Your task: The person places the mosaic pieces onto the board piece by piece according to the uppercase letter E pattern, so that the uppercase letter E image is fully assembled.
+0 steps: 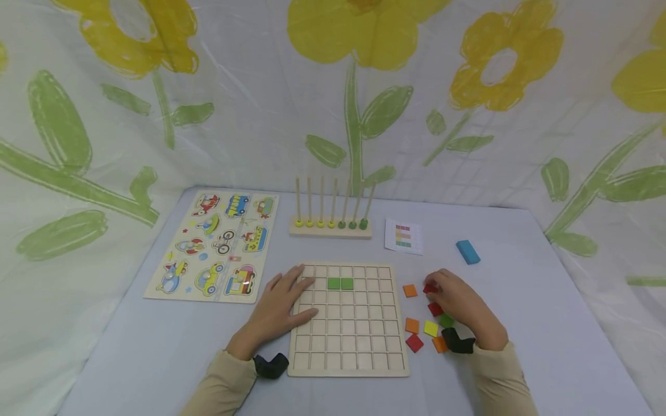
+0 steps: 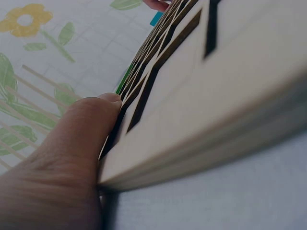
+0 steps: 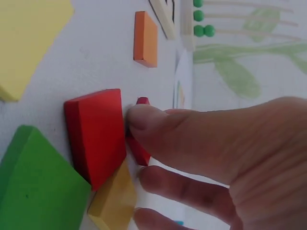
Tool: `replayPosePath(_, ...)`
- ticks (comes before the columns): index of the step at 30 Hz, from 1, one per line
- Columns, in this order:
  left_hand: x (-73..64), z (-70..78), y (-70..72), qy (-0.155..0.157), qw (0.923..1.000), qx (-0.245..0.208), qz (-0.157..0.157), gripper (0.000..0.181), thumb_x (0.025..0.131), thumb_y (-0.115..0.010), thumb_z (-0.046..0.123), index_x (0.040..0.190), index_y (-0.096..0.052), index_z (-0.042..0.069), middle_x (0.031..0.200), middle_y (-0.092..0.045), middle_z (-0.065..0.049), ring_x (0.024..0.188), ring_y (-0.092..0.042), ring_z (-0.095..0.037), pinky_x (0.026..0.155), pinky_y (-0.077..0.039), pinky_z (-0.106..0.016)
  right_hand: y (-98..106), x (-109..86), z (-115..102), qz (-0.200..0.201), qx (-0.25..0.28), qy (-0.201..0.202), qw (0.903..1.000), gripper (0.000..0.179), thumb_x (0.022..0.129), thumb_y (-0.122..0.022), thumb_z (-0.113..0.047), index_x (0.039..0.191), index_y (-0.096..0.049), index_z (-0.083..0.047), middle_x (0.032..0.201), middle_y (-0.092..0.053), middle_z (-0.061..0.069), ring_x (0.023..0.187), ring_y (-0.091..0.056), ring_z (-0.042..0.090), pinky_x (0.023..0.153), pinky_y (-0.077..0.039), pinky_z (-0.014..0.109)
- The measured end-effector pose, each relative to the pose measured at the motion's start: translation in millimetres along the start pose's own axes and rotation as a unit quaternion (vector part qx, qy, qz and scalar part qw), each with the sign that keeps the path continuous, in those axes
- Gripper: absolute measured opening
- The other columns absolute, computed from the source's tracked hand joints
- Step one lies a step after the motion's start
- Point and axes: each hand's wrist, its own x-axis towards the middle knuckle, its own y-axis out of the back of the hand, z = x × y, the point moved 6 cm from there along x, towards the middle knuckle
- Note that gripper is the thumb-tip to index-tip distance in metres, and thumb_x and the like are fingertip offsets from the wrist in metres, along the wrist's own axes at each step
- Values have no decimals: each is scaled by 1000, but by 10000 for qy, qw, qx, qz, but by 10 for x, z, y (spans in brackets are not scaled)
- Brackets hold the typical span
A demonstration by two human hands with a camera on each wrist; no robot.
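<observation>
Head view showed, at far left, a puzzle (image 1: 210, 248) of vehicle pictures lying flat on the table (image 1: 119, 370). Next came the left hand (image 1: 281, 303), its fingers spread and relaxed, gripping nothing, resting on the left edge of the board (image 1: 350, 372). Two green tiles (image 1: 340, 283) sat side by side in the board's second row from the far edge, third and fourth cells from the left. Behind the board stood a peg rack (image 1: 330, 231), yellow beads on its four left rods, green on the three right ones; a card (image 1: 404, 236) lay just right of it.

Right of the board, loose orange, red, yellow and green tiles (image 1: 430, 329) lay scattered on the table. Among them the right hand (image 1: 458, 300) pinched a red tile (image 1: 429, 288) between thumb and fingers; whether it was off the table could not be told. Another red tile (image 3: 98, 136) lay near the thumb in the right wrist view. A blue block (image 1: 468, 252) lay farthest right, beyond that hand.
</observation>
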Motion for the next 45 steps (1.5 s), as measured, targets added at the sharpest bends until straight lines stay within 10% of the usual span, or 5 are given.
replayPosePath(15,-40,1,-36,105,9999,-45,-115,68,87,-59,55,143,-45,19,156,-29,-9,145,-23,-22,117,-12,-46,-21,-19,-4,-144,-38,-275,9995,31,89,-68,-16,116,-62,-4,107,-59,9,89,-53,19,81,-55,39)
replayPosePath(33,-13,23,24,-55,10000,7,53,68,86,-62,53,141,-47,16,154,-32,-11,143,-27,-25,115,-17,-49,-138,206,-916,386,-530,1722,9829,21,87,-70,-16,106,-65,-8,98,-57,-2,82,-50,8,74,-50,28)
replayPosePath(45,-9,0,-1,31,10000,-35,-70,69,87,-59,55,143,-44,18,156,-29,-10,145,-24,-23,116,-13,-47,-272,309,-1196,230,-421,1971,9792,19,90,-68,-17,107,-64,-12,100,-56,-4,84,-50,9,76,-50,28)
